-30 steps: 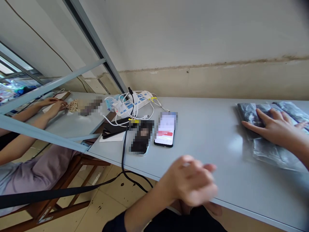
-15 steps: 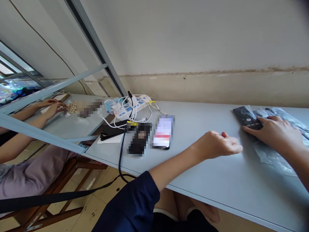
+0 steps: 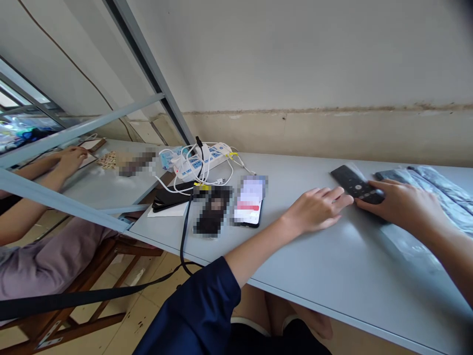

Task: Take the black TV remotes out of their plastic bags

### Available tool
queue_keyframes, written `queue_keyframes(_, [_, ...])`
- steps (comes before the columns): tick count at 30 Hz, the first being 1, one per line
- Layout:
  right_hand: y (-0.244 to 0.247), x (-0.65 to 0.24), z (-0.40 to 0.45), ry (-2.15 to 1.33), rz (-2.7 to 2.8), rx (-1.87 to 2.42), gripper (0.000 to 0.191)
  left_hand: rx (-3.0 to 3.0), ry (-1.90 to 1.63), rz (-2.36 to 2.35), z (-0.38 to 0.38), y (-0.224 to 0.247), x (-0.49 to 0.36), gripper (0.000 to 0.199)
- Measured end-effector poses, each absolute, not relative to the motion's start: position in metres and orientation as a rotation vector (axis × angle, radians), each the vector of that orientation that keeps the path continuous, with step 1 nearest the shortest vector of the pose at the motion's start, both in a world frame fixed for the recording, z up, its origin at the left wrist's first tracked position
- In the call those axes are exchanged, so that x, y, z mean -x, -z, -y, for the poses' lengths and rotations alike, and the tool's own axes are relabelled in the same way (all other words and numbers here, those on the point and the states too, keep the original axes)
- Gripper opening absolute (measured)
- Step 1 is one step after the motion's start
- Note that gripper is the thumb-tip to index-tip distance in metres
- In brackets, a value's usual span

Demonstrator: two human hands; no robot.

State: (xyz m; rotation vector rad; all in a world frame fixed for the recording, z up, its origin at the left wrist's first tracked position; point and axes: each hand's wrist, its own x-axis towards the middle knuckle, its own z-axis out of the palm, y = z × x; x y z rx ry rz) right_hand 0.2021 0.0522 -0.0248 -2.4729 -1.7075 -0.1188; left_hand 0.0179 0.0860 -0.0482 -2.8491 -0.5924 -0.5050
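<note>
My right hand [image 3: 410, 207] grips the lower end of a black remote control [image 3: 356, 185], which seems to be in a clear plastic bag, tilted over the grey table [image 3: 295, 271]. Just left of the remote, my left hand [image 3: 320, 209] hovers low over the table with its fingers somewhat apart and nothing visible in them. Beyond and beneath my right hand lie more items in clear plastic bags [image 3: 443, 190], at the table's right side.
A lit phone [image 3: 249, 202] and a blurred dark one [image 3: 213, 212] lie left of my hands. Behind them is a white power strip [image 3: 199, 165] with tangled cables. A metal frame [image 3: 162, 103] stands left, with another person's hands [image 3: 72, 160] past it.
The remote has moved left in my right hand, away from the other bagged items. My left hand has opened from a closed shape and shifted slightly left. The other person's hands have drawn back left.
</note>
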Motion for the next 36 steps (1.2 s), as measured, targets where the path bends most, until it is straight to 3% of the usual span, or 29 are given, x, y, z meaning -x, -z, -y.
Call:
queue_keyframes(4, [0.037,-0.199,-0.05,0.112,1.999,2.121,0.053,2.892,0.436,0.648,-0.086,0.051,-0.017,0.04])
queue_keyframes(9, [0.041,-0.185,-0.047,-0.006,2.226,1.846,0.041,2.961,0.387,0.746,-0.086,0.053,-0.018,0.047])
queue_keyframes(21, [0.053,-0.2,-0.054,-0.079,2.316,1.811,0.05,2.901,0.318,0.897,-0.084,0.049,-0.017,0.033])
queue_keyframes(28, [0.059,-0.2,-0.055,0.009,2.251,1.808,0.053,2.88,0.334,0.928,-0.086,0.044,-0.014,0.04])
queue_keyframes(36, [0.05,-0.197,-0.054,0.075,2.271,1.645,0.045,2.977,0.3,0.93,-0.088,0.05,-0.016,0.036])
